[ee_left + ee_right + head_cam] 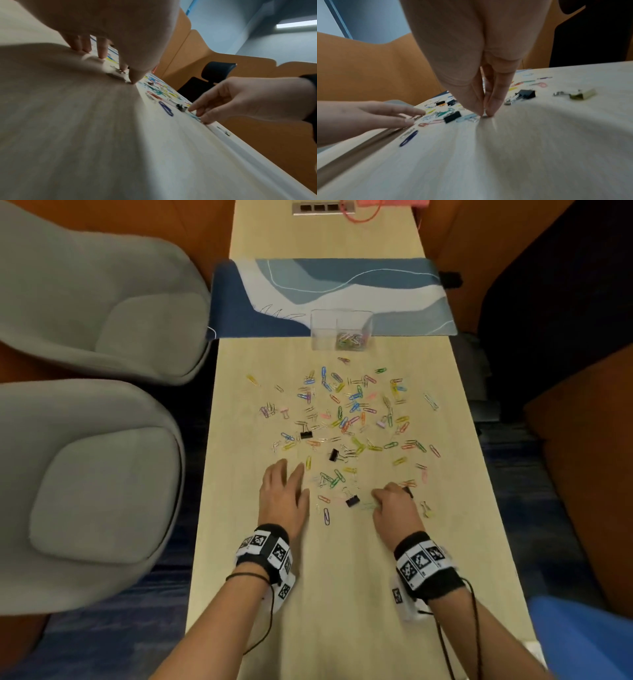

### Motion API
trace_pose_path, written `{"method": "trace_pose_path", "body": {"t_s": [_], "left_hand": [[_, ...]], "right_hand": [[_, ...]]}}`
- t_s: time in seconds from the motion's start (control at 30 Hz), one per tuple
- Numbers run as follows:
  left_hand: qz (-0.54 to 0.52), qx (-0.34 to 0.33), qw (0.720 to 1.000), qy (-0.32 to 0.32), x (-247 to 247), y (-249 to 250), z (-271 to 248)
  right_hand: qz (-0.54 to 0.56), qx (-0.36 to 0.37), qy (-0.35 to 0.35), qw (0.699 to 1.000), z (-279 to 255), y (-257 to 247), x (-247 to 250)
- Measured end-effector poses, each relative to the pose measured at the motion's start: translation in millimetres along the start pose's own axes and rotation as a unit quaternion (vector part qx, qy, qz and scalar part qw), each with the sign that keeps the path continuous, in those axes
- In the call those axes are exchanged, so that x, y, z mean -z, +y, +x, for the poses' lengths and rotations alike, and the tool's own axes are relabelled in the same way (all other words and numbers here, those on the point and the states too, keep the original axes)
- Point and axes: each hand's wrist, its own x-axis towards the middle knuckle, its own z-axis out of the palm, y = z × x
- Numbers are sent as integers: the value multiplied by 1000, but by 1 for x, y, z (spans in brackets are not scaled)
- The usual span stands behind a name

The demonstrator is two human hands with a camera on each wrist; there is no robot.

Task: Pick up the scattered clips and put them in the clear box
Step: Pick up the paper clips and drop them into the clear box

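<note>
Low in the head view, the left hand [281, 495] lies spread, fingertips on the counter [342, 577]. The right hand [395, 508] has thumb and fingertips pressed together, pinching a pale clip [485, 116] off the counter. Colored clips [349, 419] scatter mid-frame; the clear box [340, 329] sits above them.

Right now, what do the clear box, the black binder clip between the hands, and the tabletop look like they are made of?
Clear box: seemingly rigid transparent plastic or acrylic; the mat and the clips inside show through its walls.
Black binder clip: likely painted metal, matt black body with thin silvery wire handles.
Tabletop: pale wood-grain surface, probably laminate or veneer, with a faint sheen; which one cannot be told.
</note>
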Motion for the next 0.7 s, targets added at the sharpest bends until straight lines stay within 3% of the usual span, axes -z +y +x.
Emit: {"method": "trace_pose_path", "body": {"t_s": [0.3, 0.5, 0.63, 0.7], "left_hand": [[32, -109, 992, -59, -15, 23, -8], [21, -111, 993, -42, -19, 27, -3], [5, -104, 994, -29, -20, 33, -1], [5, -104, 994, -13, -18, 40, 0]], "right_hand": [[40, 38, 35, 998, -5, -20, -14], [73, 58, 51, 994, 2, -17, -5], [155, -30, 123, 980, 10, 10, 25], [134, -66, 130, 980, 13, 30, 41]]}}
